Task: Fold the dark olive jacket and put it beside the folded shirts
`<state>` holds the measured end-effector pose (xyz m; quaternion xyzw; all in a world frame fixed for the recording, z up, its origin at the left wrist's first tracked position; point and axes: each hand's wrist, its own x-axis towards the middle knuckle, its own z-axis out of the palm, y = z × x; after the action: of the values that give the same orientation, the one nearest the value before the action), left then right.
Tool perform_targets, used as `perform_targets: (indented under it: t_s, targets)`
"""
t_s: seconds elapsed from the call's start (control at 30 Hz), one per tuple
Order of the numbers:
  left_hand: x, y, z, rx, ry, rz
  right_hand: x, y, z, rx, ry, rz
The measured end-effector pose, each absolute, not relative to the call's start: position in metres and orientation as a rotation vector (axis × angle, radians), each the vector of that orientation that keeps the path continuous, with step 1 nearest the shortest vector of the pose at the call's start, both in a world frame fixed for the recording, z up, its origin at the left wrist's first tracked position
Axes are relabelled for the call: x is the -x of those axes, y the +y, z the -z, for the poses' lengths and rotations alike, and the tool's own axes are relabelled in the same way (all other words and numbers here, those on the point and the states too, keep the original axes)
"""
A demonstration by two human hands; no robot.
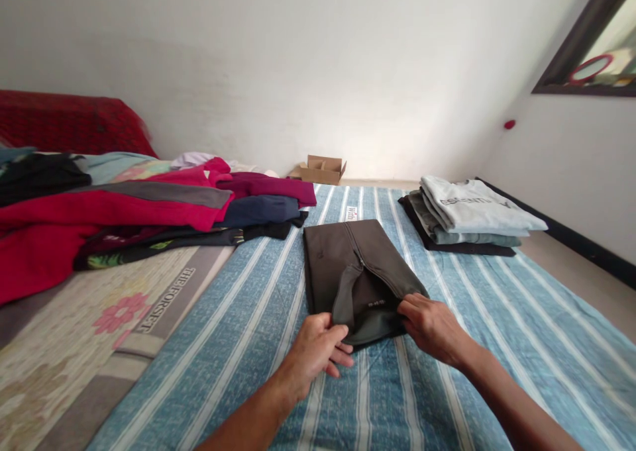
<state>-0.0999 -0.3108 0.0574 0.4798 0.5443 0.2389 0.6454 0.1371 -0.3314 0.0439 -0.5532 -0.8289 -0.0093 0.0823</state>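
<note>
A dark grey-brown zip-up jacket (330,249) lies folded into a rectangle on the striped bed sheet. Its zip is partly undone, so the collar end nearest me spreads apart and a small pale label shows inside. My left hand (320,348) pinches the left collar edge between thumb and forefinger, the other fingers loosely extended below. On the opposite side, my right hand (430,322) has its fingers closed on the right collar edge. What lies under the jacket's folds is hidden.
Left of the jacket, loose garments (199,206) in pink, navy and black lie heaped on a floral blanket (173,285). A folded clothes stack (472,212) stands at right. Against the wall sits an open cardboard box (322,170). Blue striped sheet (223,345) surrounds the jacket.
</note>
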Motion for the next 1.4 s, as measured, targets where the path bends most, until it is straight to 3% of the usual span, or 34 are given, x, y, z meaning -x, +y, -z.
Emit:
perform_targets:
  t_s: [0.67,0.9,1.13,1.4]
  targets:
    - [0.091,-0.298,-0.057,-0.238,0.760,-0.901,-0.140,-0.330,-0.046,1.682,-2.503,-0.041]
    - [0.086,-0.295,-0.055,-0.254,0.750,-0.921,-0.138,-0.329,-0.048,1.759,-2.473,-0.066]
    - [0.086,-0.291,-0.065,-0.502,0.897,-0.935,-0.107,-0.339,-0.061,1.591,-2.308,0.112]
    - [0.085,-0.287,-0.062,-0.661,0.926,-0.902,-0.087,-0.283,-0.067,1.556,-1.940,-0.379]
